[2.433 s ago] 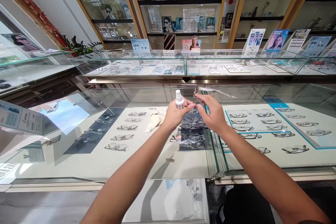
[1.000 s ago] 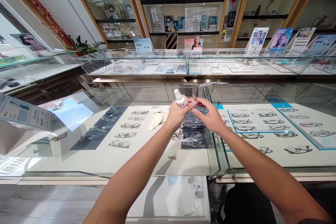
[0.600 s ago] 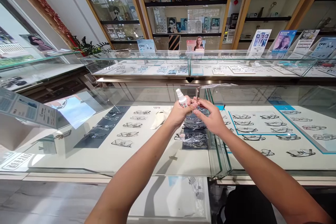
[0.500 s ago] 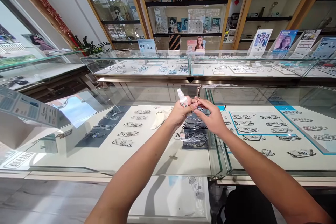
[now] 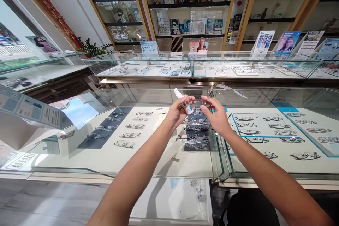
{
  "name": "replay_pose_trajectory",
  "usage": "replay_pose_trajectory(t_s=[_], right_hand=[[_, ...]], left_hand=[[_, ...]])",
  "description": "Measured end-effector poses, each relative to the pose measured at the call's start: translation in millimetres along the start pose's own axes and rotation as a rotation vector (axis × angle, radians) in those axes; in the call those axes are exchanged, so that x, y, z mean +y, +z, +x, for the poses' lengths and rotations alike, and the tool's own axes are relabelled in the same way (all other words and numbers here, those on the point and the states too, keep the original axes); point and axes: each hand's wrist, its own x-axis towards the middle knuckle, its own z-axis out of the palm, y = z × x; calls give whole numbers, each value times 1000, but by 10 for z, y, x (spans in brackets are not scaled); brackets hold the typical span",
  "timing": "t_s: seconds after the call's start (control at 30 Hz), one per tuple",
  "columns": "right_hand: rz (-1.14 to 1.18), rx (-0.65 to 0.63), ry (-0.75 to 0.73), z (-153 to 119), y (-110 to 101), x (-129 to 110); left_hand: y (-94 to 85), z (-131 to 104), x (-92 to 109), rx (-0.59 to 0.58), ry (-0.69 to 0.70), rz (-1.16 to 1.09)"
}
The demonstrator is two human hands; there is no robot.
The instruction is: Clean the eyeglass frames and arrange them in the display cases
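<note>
My left hand (image 5: pixel 177 113) is wrapped round a small white spray bottle (image 5: pixel 187 107), which leans with its nozzle up and to the left. Its other fingers reach toward my right hand (image 5: pixel 219 116), with a small gap between the two. Pinched in my right hand is a pair of eyeglasses (image 5: pixel 231 89); a thin part stands up above the fingers and a pale, clear part stretches off to the right. The rest of the frame is hidden by the fingers. Just left of my left hand, a cream cloth (image 5: pixel 159 122) lies on the glass counter.
Below my hands, a glass display case (image 5: pixel 156 162) holds rows of eyeglasses (image 5: pixel 194 137). A second case (image 5: pixel 286 164) with more frames adjoins it on the right. A folded cardboard sign (image 5: pixel 29 113) stands at the left. Across the aisle runs another display counter (image 5: pixel 148 77).
My hands have moved apart, the right one shifting right with the eyeglasses. The eyeglasses have turned so that more shows at the right. The spray bottle has tilted further left.
</note>
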Motion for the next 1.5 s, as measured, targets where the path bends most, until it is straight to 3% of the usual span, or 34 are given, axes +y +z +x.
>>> replay_pose_trajectory(t_s=[0.17,0.33,0.5,0.57,0.77,0.9,1.1,1.2,1.4,1.5], right_hand=[[-34,20,-3,53,-69,-15],[18,-45,64,67,-98,-50],[112,-245,125,37,-99,-143],[127,-309,127,23,-93,-176],[143,-414,142,-1,-68,-202],[167,-447,139,-12,-60,-230],[205,-449,145,-6,-71,-264],[235,-449,145,12,-73,-261],[341,-203,189,68,-67,-195],[362,-182,185,70,-57,-191]], left_hand=[[-51,10,131,-131,-103,-34],[-47,17,174,-181,-149,11],[-62,61,62,49,37,327],[-82,77,5,88,97,451],[-79,46,-76,-6,197,664],[-53,8,-81,-57,230,689],[-38,-7,-53,-59,227,636],[-21,-20,-53,-119,204,642],[-8,-67,-110,-178,273,937],[2,-93,-155,-224,259,969]])
